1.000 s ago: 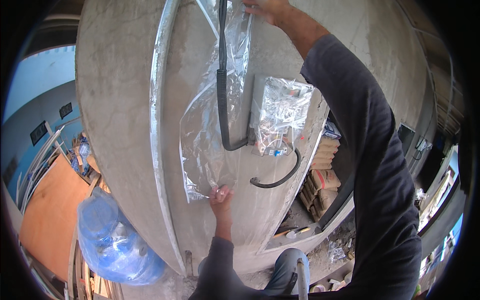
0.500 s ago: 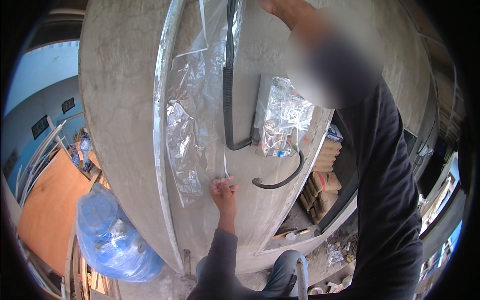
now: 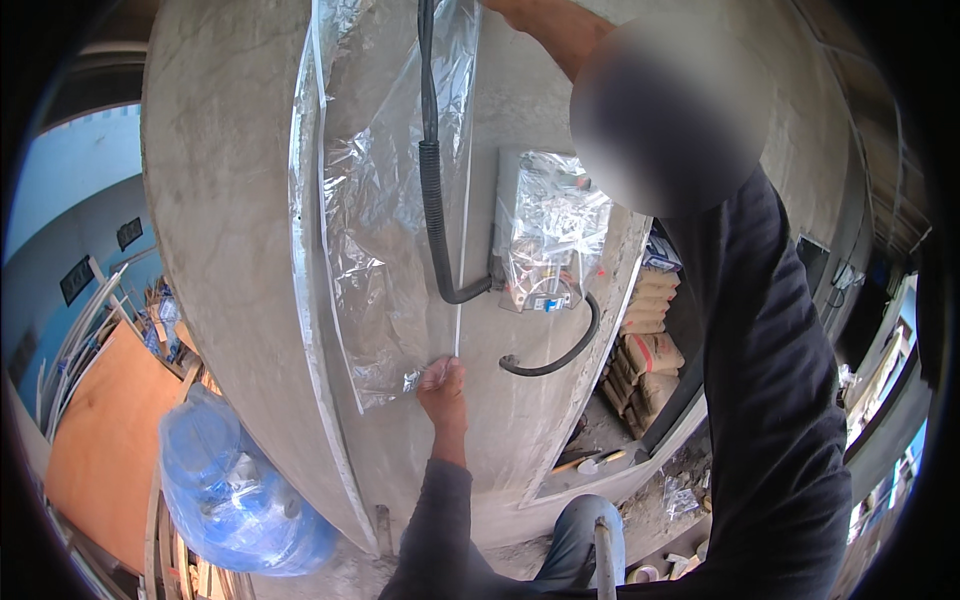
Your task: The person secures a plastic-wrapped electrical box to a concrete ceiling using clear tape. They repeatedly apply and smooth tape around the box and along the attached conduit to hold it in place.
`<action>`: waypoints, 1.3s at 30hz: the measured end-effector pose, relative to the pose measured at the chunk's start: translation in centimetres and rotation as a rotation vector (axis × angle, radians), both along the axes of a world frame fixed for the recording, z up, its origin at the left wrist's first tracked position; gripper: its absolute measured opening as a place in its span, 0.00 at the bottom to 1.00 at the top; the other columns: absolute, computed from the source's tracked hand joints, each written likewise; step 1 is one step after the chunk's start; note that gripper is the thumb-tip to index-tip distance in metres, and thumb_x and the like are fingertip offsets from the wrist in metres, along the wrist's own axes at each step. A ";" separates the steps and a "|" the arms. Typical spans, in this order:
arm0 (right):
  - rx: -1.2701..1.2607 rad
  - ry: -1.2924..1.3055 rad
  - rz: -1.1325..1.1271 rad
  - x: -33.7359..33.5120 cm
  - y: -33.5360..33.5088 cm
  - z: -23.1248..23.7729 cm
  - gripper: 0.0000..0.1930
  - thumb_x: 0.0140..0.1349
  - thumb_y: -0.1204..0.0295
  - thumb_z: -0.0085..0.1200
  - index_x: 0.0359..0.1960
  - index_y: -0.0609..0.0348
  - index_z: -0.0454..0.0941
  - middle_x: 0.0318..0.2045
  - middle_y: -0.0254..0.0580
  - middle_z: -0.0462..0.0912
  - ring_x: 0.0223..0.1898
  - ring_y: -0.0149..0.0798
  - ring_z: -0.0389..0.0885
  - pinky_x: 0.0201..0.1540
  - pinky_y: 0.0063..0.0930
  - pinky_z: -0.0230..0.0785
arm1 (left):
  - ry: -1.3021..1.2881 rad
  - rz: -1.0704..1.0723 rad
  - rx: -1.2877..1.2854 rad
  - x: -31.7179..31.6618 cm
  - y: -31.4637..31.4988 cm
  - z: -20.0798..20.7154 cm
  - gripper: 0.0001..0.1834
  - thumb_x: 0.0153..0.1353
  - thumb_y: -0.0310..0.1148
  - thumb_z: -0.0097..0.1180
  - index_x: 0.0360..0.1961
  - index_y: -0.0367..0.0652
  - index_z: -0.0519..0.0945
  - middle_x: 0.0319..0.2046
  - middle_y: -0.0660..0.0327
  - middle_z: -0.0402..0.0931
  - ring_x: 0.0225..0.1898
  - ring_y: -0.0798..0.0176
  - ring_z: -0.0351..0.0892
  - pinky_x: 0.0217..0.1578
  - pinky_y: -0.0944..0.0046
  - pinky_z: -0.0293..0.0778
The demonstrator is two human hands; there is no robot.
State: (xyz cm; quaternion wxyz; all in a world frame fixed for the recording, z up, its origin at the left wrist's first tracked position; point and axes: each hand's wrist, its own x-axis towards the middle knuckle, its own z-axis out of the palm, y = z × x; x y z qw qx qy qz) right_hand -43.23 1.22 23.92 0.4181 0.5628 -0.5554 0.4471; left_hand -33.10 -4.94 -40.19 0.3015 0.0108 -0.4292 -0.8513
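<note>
A clear plastic sheet (image 3: 375,270) with white edge strips hangs against a grey concrete wall (image 3: 230,200). My left hand (image 3: 442,390) is closed in a pinch on its lower right corner. The sheet's right edge runs straight up from those fingers. Black cables in a corrugated conduit (image 3: 432,200) pass in front of the sheet and bend right toward a plastic-wrapped electrical box (image 3: 552,230). My right hand (image 3: 512,8) reaches up by the sheet's right edge at the top of the picture, where its fingers are cut off. A round blur covers part of that arm.
A short black conduit (image 3: 550,368) curves from the box back to the wall. Stacked brown sacks (image 3: 650,360) show through an opening at the right. A blue barrel wrapped in plastic (image 3: 240,490) and an orange board (image 3: 110,440) stand at the lower left.
The sheet, crumpled and partly folded before, is now spread wider and flatter, with its right edge taut. My left hand keeps its hold on the corner. The view has shifted slightly.
</note>
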 end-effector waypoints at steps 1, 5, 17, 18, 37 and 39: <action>-0.020 0.026 -0.120 -0.1 0.1 -0.1 0.05 0.64 0.68 0.60 0.34 0.54 0.78 0.25 0.39 0.81 0.31 0.40 0.85 0.32 0.43 0.78 | -0.031 -0.003 -0.023 0.0 0.0 -0.1 0.13 0.64 0.35 0.71 0.44 0.39 0.84 0.34 0.65 0.84 0.33 0.71 0.84 0.33 0.70 0.76; 0.113 -0.501 0.283 -0.7 0.4 -0.4 0.03 0.67 0.74 0.56 0.34 0.53 0.75 0.29 0.39 0.82 0.33 0.44 0.85 0.31 0.46 0.79 | -0.063 0.016 0.005 -0.2 0.5 -0.1 0.12 0.64 0.33 0.72 0.41 0.36 0.84 0.31 0.63 0.84 0.29 0.69 0.85 0.27 0.72 0.76; 0.007 -0.492 0.081 2.2 1.9 -3.3 0.10 0.73 0.75 0.45 0.53 0.55 0.66 0.41 0.54 0.81 0.43 0.54 0.87 0.39 0.48 0.82 | -0.105 0.127 0.099 -0.7 4.9 1.0 0.10 0.62 0.29 0.72 0.37 0.33 0.83 0.29 0.62 0.84 0.29 0.72 0.83 0.30 0.71 0.80; 0.001 -0.585 0.104 2.6 1.9 -3.2 0.10 0.73 0.76 0.45 0.54 0.56 0.67 0.42 0.55 0.82 0.43 0.55 0.87 0.40 0.48 0.83 | -0.069 0.171 0.086 -0.8 5.2 1.0 0.11 0.62 0.29 0.72 0.37 0.33 0.83 0.29 0.62 0.84 0.29 0.71 0.83 0.30 0.70 0.80; -0.325 -0.577 0.012 4.7 7.6 -4.1 0.10 0.78 0.73 0.43 0.54 0.66 0.65 0.46 0.52 0.76 0.45 0.50 0.82 0.48 0.45 0.80 | -0.093 0.284 -0.171 -1.2 7.1 0.9 0.13 0.64 0.32 0.71 0.35 0.30 0.83 0.28 0.57 0.86 0.29 0.66 0.87 0.34 0.66 0.81; -0.252 -0.575 0.005 6.1 9.8 -4.3 0.15 0.78 0.75 0.43 0.53 0.82 0.60 0.55 0.65 0.72 0.62 0.64 0.77 0.68 0.54 0.77 | -0.042 0.278 -0.148 -1.2 7.6 0.9 0.12 0.64 0.30 0.70 0.35 0.30 0.83 0.28 0.58 0.87 0.30 0.67 0.86 0.34 0.67 0.81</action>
